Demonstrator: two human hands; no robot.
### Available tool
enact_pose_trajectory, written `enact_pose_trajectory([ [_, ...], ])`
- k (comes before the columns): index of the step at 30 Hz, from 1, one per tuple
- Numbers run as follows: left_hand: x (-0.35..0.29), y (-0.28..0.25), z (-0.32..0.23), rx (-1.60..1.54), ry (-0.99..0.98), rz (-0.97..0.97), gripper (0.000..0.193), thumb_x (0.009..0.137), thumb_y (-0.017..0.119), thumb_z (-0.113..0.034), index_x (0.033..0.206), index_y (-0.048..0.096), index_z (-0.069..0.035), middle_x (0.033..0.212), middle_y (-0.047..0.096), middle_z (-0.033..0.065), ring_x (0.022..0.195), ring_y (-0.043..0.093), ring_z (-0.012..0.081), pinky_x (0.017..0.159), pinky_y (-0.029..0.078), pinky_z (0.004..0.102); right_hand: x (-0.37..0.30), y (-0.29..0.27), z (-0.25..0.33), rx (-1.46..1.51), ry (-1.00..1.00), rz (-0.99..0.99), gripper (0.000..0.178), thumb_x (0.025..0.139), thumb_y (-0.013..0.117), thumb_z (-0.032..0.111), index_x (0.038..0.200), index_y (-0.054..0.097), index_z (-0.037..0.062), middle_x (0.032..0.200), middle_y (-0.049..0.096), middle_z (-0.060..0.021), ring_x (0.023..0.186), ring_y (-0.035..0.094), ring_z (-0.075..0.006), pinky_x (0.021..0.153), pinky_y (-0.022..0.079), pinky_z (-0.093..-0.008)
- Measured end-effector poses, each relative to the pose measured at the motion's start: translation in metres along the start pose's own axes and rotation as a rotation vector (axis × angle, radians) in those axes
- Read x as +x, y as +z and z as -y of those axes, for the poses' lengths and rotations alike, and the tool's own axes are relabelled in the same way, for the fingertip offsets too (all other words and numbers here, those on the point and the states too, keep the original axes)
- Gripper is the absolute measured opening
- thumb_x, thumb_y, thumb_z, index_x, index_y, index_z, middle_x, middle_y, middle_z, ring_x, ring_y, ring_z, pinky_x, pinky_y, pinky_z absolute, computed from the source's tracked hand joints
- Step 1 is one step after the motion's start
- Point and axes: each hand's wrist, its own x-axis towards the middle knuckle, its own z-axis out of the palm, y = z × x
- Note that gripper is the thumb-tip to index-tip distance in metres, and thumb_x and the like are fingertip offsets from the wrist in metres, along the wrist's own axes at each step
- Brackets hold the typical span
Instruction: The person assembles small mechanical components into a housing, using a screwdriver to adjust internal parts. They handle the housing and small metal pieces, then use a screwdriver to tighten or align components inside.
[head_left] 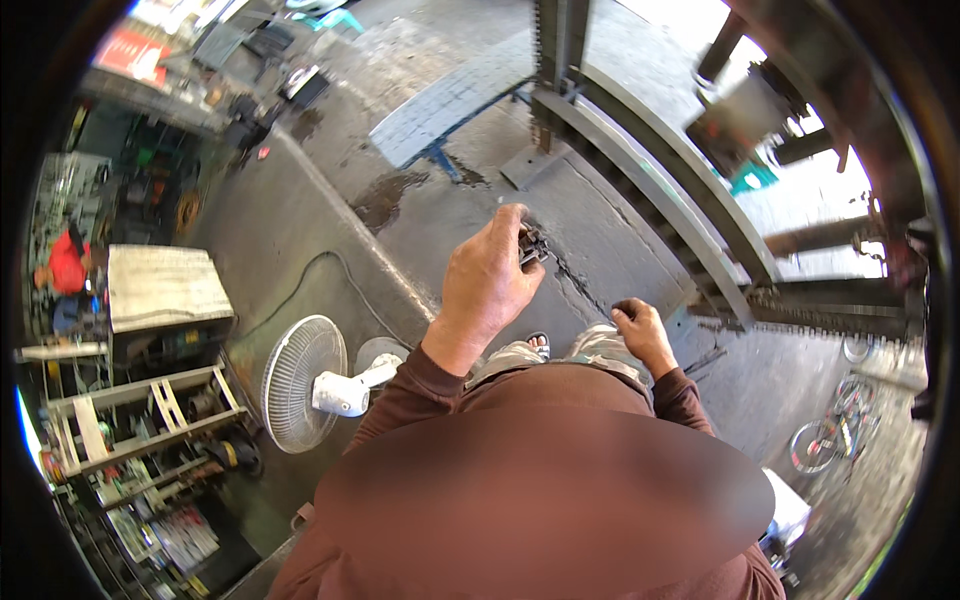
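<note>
Nearest me: right hand (643,328), low over the camouflage trousers (610,352), fingers curled in toward the thumb. I cannot tell whether anything is pinched there. The hands are well apart.

Left hand (485,280), slightly farther out and raised: thumb and fingers clamped on a small dark metal part (534,246), which sticks out on the right side of the fist, above the floor. Much of it is hidden by the hand, so I leave its full shape open.

Handling estimate: rigid, compact, fairly dense for its size, not fragile. The dark, worn-looking surface could be oily; I would allow for slip. Best hold, I judge: a firm pinch across the solid body, clear of the broken-up outer end.

Surroundings, near to far: left, a white fan (305,385) close beside the left forearm, the likeliest obstruction to an elbow swinging out. Behind it a dark cable (310,265) crosses the floor, a snag for feet. Farther left, a wood-topped cabinet (168,285). On the right, a heavy steel frame (650,170) limits reach that way. Far ahead, a blue-legged bench (455,98), with a wet patch (383,203) near its foot.
</note>
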Motion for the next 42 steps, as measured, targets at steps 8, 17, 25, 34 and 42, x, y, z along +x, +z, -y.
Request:
enact_pose_trajectory([
  [8,0.030,-0.047,0.110,0.074,-0.254,-0.174,0.061,0.078,0.088,-0.004,0.130,0.057,-0.005,0.104,0.075,0.0191,0.093,0.076,0.0401,0.081,0.061,0.0477,0.138,0.050,0.093,-0.274,-0.137,0.272,0.037,0.097,0.072,0.028,0.112,0.077,-0.0060,0.103,0.079,-0.0267,0.100,0.078,-0.0404,0.092,0.059,-0.0460],
  [17,0.058,-0.133,0.226,0.091,-0.676,-0.438,0.057,0.081,0.085,-0.001,0.131,0.057,-0.002,0.097,0.080,0.0175,0.090,0.082,0.0298,0.078,0.066,0.0408,0.329,0.166,0.226,-0.423,-0.420,0.609,0.041,0.099,0.072,0.029,0.116,0.076,-0.0086,0.084,0.077,-0.0173,0.071,0.074,-0.0225,0.069,0.059,-0.0386],
  [25,0.067,-0.229,0.390,-0.723,-1.034,-0.806,0.044,0.093,0.076,0.006,0.131,0.054,0.009,0.101,0.077,0.0143,0.086,0.075,0.0174,0.076,0.062,0.0303,0.433,0.322,0.361,-0.563,-0.529,0.768,0.042,0.098,0.068,0.031,0.113,0.076,-0.0074,0.108,0.078,-0.0298,0.105,0.076,-0.0441,0.094,0.059,-0.0473],
  [34,0.064,-0.369,0.543,-0.842,-1.110,-0.948,0.043,0.095,0.075,0.000,0.131,0.053,0.008,0.101,0.075,0.0151,0.082,0.075,0.0201,0.075,0.064,0.0329,0.545,0.448,0.465,-0.660,-0.514,0.811,0.039,0.101,0.071,0.028,0.114,0.075,-0.0076,0.086,0.077,-0.0168,0.069,0.073,-0.0203,0.065,0.058,-0.0370],
  [42,0.077,-0.462,0.679,-0.965,-1.145,-1.206,0.043,0.096,0.076,-0.002,0.131,0.052,0.008,0.098,0.076,0.0157,0.080,0.076,0.0198,0.071,0.063,0.0314,0.624,0.619,0.613,-0.592,-0.580,0.879,0.037,0.102,0.069,0.027,0.112,0.076,-0.0072,0.084,0.075,-0.0135,0.073,0.072,-0.0198,0.069,0.058,-0.0364],
])
